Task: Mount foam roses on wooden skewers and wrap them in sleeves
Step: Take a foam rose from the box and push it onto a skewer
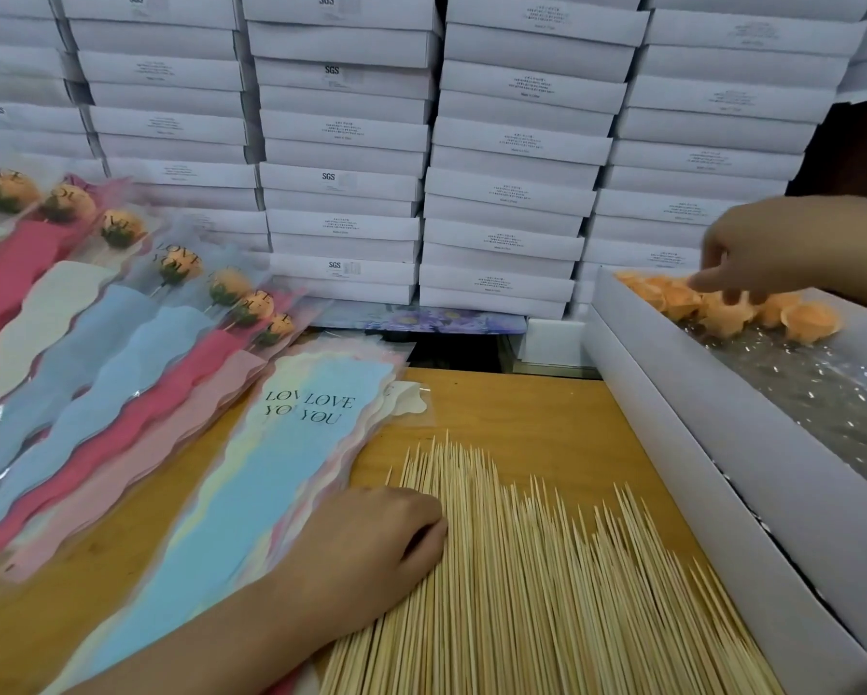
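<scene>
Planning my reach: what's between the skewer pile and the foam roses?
Head view: the white box wall and crinkled plastic film separate skewers from roses.

The foam roses [722, 308] far right are peach-orange, in a white box [697, 423]. The near skewers [547, 569] are pale straw on a honey-yellow surface [547, 408]. The loose sleeves [321, 443] are pale blue with pastel rainbow edges and black "LOVE YOU" lettering. The wrapped roses [120, 313] at left show orange heads, dark green bases, and red, blue, cream and pink sleeves. The far stacked boxes [511, 188] are white with small dark print.

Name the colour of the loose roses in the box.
Orange; the roses show best in head view.
</scene>
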Tool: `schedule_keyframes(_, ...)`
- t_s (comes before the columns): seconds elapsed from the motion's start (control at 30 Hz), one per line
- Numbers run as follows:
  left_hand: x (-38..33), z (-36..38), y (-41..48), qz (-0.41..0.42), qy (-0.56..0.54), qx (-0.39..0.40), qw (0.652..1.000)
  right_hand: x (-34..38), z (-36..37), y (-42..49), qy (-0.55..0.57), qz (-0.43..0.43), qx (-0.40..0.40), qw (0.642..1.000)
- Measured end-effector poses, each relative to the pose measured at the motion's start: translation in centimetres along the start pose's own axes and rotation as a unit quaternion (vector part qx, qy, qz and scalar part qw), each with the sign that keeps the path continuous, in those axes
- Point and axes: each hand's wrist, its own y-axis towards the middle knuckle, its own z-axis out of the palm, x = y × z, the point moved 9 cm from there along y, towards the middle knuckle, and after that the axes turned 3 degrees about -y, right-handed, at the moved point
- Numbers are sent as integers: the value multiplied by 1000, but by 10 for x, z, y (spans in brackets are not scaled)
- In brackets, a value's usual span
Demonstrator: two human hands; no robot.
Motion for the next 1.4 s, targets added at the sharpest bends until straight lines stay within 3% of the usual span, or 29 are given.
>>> schedule_keyframes(0.13,0,0,0,0,-10,4,1000,-62,51,53,30,86,64,994)
schedule_keyframes(0.27,1,1,1,-1,-13,8,1000,-89,99,78,80,109,122,983)
schedule_keyframes(0.63,2,2,1,1,-7,16,1000,-74,100,93,67,68,9,995)
schedule_keyframes(0.83,2,3,1,2,-3,13,1000,-80,102,103,84,63,-21,994)
schedule_keyframes(1.07,2,3,2,1,-5,13,1000,-80,102,108,24,35,-64,997)
schedule_keyframes(1.4,2,3,2,3,-9,16,1000,-93,96,115,6,62,-88,994)
